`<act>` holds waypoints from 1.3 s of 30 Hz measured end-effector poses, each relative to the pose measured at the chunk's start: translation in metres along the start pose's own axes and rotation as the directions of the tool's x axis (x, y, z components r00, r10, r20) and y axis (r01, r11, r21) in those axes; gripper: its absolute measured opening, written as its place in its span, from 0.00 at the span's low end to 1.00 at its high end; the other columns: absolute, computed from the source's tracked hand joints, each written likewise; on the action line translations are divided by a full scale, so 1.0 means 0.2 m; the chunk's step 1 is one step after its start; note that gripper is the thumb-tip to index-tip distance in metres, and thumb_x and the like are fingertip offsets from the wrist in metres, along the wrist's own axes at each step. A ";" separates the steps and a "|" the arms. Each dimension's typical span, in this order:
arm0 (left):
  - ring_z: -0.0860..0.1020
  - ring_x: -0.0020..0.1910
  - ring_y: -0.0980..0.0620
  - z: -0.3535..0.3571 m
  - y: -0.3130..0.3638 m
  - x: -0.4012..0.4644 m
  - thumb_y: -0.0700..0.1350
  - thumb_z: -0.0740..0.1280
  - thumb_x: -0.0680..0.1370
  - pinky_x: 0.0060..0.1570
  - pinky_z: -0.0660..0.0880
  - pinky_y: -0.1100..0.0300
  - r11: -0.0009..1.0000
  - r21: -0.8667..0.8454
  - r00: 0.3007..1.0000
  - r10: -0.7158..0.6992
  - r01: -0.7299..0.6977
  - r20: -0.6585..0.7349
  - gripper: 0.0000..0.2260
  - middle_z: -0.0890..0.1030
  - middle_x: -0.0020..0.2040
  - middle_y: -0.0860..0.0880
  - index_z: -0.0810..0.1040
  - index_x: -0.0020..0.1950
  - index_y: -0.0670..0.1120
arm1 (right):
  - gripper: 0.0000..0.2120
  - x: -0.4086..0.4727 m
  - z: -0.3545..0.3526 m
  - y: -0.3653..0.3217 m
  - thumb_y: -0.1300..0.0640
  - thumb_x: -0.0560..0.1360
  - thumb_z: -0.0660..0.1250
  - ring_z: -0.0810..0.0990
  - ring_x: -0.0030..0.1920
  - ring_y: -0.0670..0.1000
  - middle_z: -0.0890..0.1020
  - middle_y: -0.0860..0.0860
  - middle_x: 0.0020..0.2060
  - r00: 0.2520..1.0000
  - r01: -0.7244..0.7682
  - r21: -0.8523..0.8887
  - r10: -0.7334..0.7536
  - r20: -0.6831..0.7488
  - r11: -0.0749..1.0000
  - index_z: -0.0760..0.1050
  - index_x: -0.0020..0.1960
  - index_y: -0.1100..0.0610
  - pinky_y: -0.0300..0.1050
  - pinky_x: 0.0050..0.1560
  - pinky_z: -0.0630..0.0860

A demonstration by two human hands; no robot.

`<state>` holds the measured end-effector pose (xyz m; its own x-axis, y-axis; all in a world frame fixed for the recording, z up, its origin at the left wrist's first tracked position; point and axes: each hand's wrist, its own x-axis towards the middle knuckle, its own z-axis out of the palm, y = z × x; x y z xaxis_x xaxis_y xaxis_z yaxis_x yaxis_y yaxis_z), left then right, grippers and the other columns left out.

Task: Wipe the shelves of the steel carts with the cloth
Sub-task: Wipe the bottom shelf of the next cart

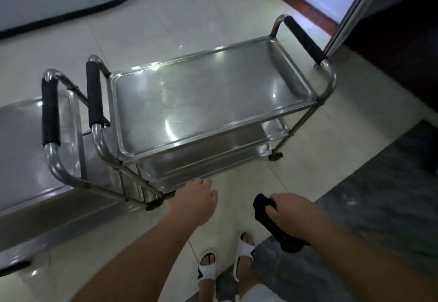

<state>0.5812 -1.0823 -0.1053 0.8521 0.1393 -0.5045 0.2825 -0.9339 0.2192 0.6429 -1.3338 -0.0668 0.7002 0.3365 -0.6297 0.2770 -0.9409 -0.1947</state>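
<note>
The right hand gripped the dark bunched cloth in curled fingers – ready, likely, for wiping – before the shiny three-shelf steel cart, while the empty left hand hung loosely curled

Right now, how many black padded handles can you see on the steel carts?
3. One at the far right end of the middle cart, one at its left end, one on the left cart. Others may be out of frame.

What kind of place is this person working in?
Probably a service area of a canteen, clinic or hotel; I cannot tell which. Two shiny steel tiered carts with black foam-padded handles stand on a pale glossy tiled floor, and the right hand grips a dark cloth.
</note>
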 end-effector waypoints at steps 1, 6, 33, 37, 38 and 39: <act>0.73 0.69 0.44 -0.02 0.05 -0.02 0.57 0.50 0.86 0.66 0.72 0.46 1.000 0.007 1.000 0.019 -0.019 0.002 0.22 0.73 0.72 0.47 0.69 0.75 0.50 | 0.14 -0.06 -0.01 0.02 0.45 0.83 0.55 0.78 0.41 0.51 0.77 0.48 0.38 1.000 -0.014 0.024 0.014 -0.013 1.000 0.68 0.42 0.50 0.49 0.43 0.75; 0.72 0.70 0.43 -0.07 0.41 -0.10 0.57 0.51 0.86 0.67 0.70 0.47 0.986 0.066 0.988 0.150 -0.151 0.019 0.22 0.72 0.73 0.46 0.67 0.76 0.50 | 0.14 -0.33 -0.05 0.26 0.45 0.83 0.55 0.78 0.41 0.49 0.79 0.49 0.41 0.988 -0.122 0.155 0.134 -0.071 0.980 0.71 0.45 0.51 0.45 0.39 0.72; 0.75 0.66 0.42 -0.10 2.91 0.47 0.56 0.53 0.86 0.64 0.74 0.46 0.879 0.212 0.896 0.443 -0.428 -0.029 0.21 0.75 0.69 0.46 0.70 0.75 0.51 | 0.14 -0.73 -0.70 2.52 0.46 0.84 0.55 0.78 0.37 0.48 0.79 0.48 0.38 0.839 -0.330 0.456 0.478 -0.260 0.827 0.71 0.45 0.51 0.46 0.35 0.72; 0.75 0.67 0.43 -0.20 3.14 0.83 0.57 0.53 0.86 0.64 0.73 0.47 0.868 0.227 0.890 0.455 -0.441 -0.013 0.21 0.74 0.71 0.47 0.69 0.76 0.51 | 0.14 -0.48 -0.95 2.70 0.46 0.84 0.55 0.77 0.37 0.48 0.79 0.49 0.39 0.838 -0.339 0.430 0.476 -0.267 0.837 0.69 0.44 0.51 0.45 0.35 0.71; 0.74 0.67 0.43 -0.23 3.19 0.92 0.57 0.52 0.86 0.64 0.73 0.47 0.866 0.220 0.887 0.461 -0.448 -0.008 0.21 0.74 0.71 0.47 0.69 0.76 0.51 | 0.14 -0.40 -1.02 2.76 0.46 0.84 0.55 0.76 0.37 0.48 0.78 0.48 0.39 0.833 -0.349 0.425 0.484 -0.268 0.835 0.69 0.43 0.51 0.45 0.36 0.71; 0.74 0.68 0.44 -0.28 3.24 1.03 0.56 0.52 0.86 0.64 0.73 0.47 0.865 0.209 0.884 0.467 -0.457 -0.001 0.21 0.73 0.72 0.47 0.68 0.77 0.51 | 0.14 -0.31 -1.10 2.81 0.46 0.84 0.55 0.77 0.38 0.48 0.78 0.48 0.39 0.827 -0.358 0.423 0.493 -0.271 0.832 0.69 0.43 0.50 0.46 0.38 0.73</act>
<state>0.9635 -1.6411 -0.0203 0.8860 -0.3127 -0.3424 -0.2369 -0.9400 0.2454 0.8995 -1.8758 0.0287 0.8936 -0.1754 -0.4132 -0.2985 -0.9197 -0.2551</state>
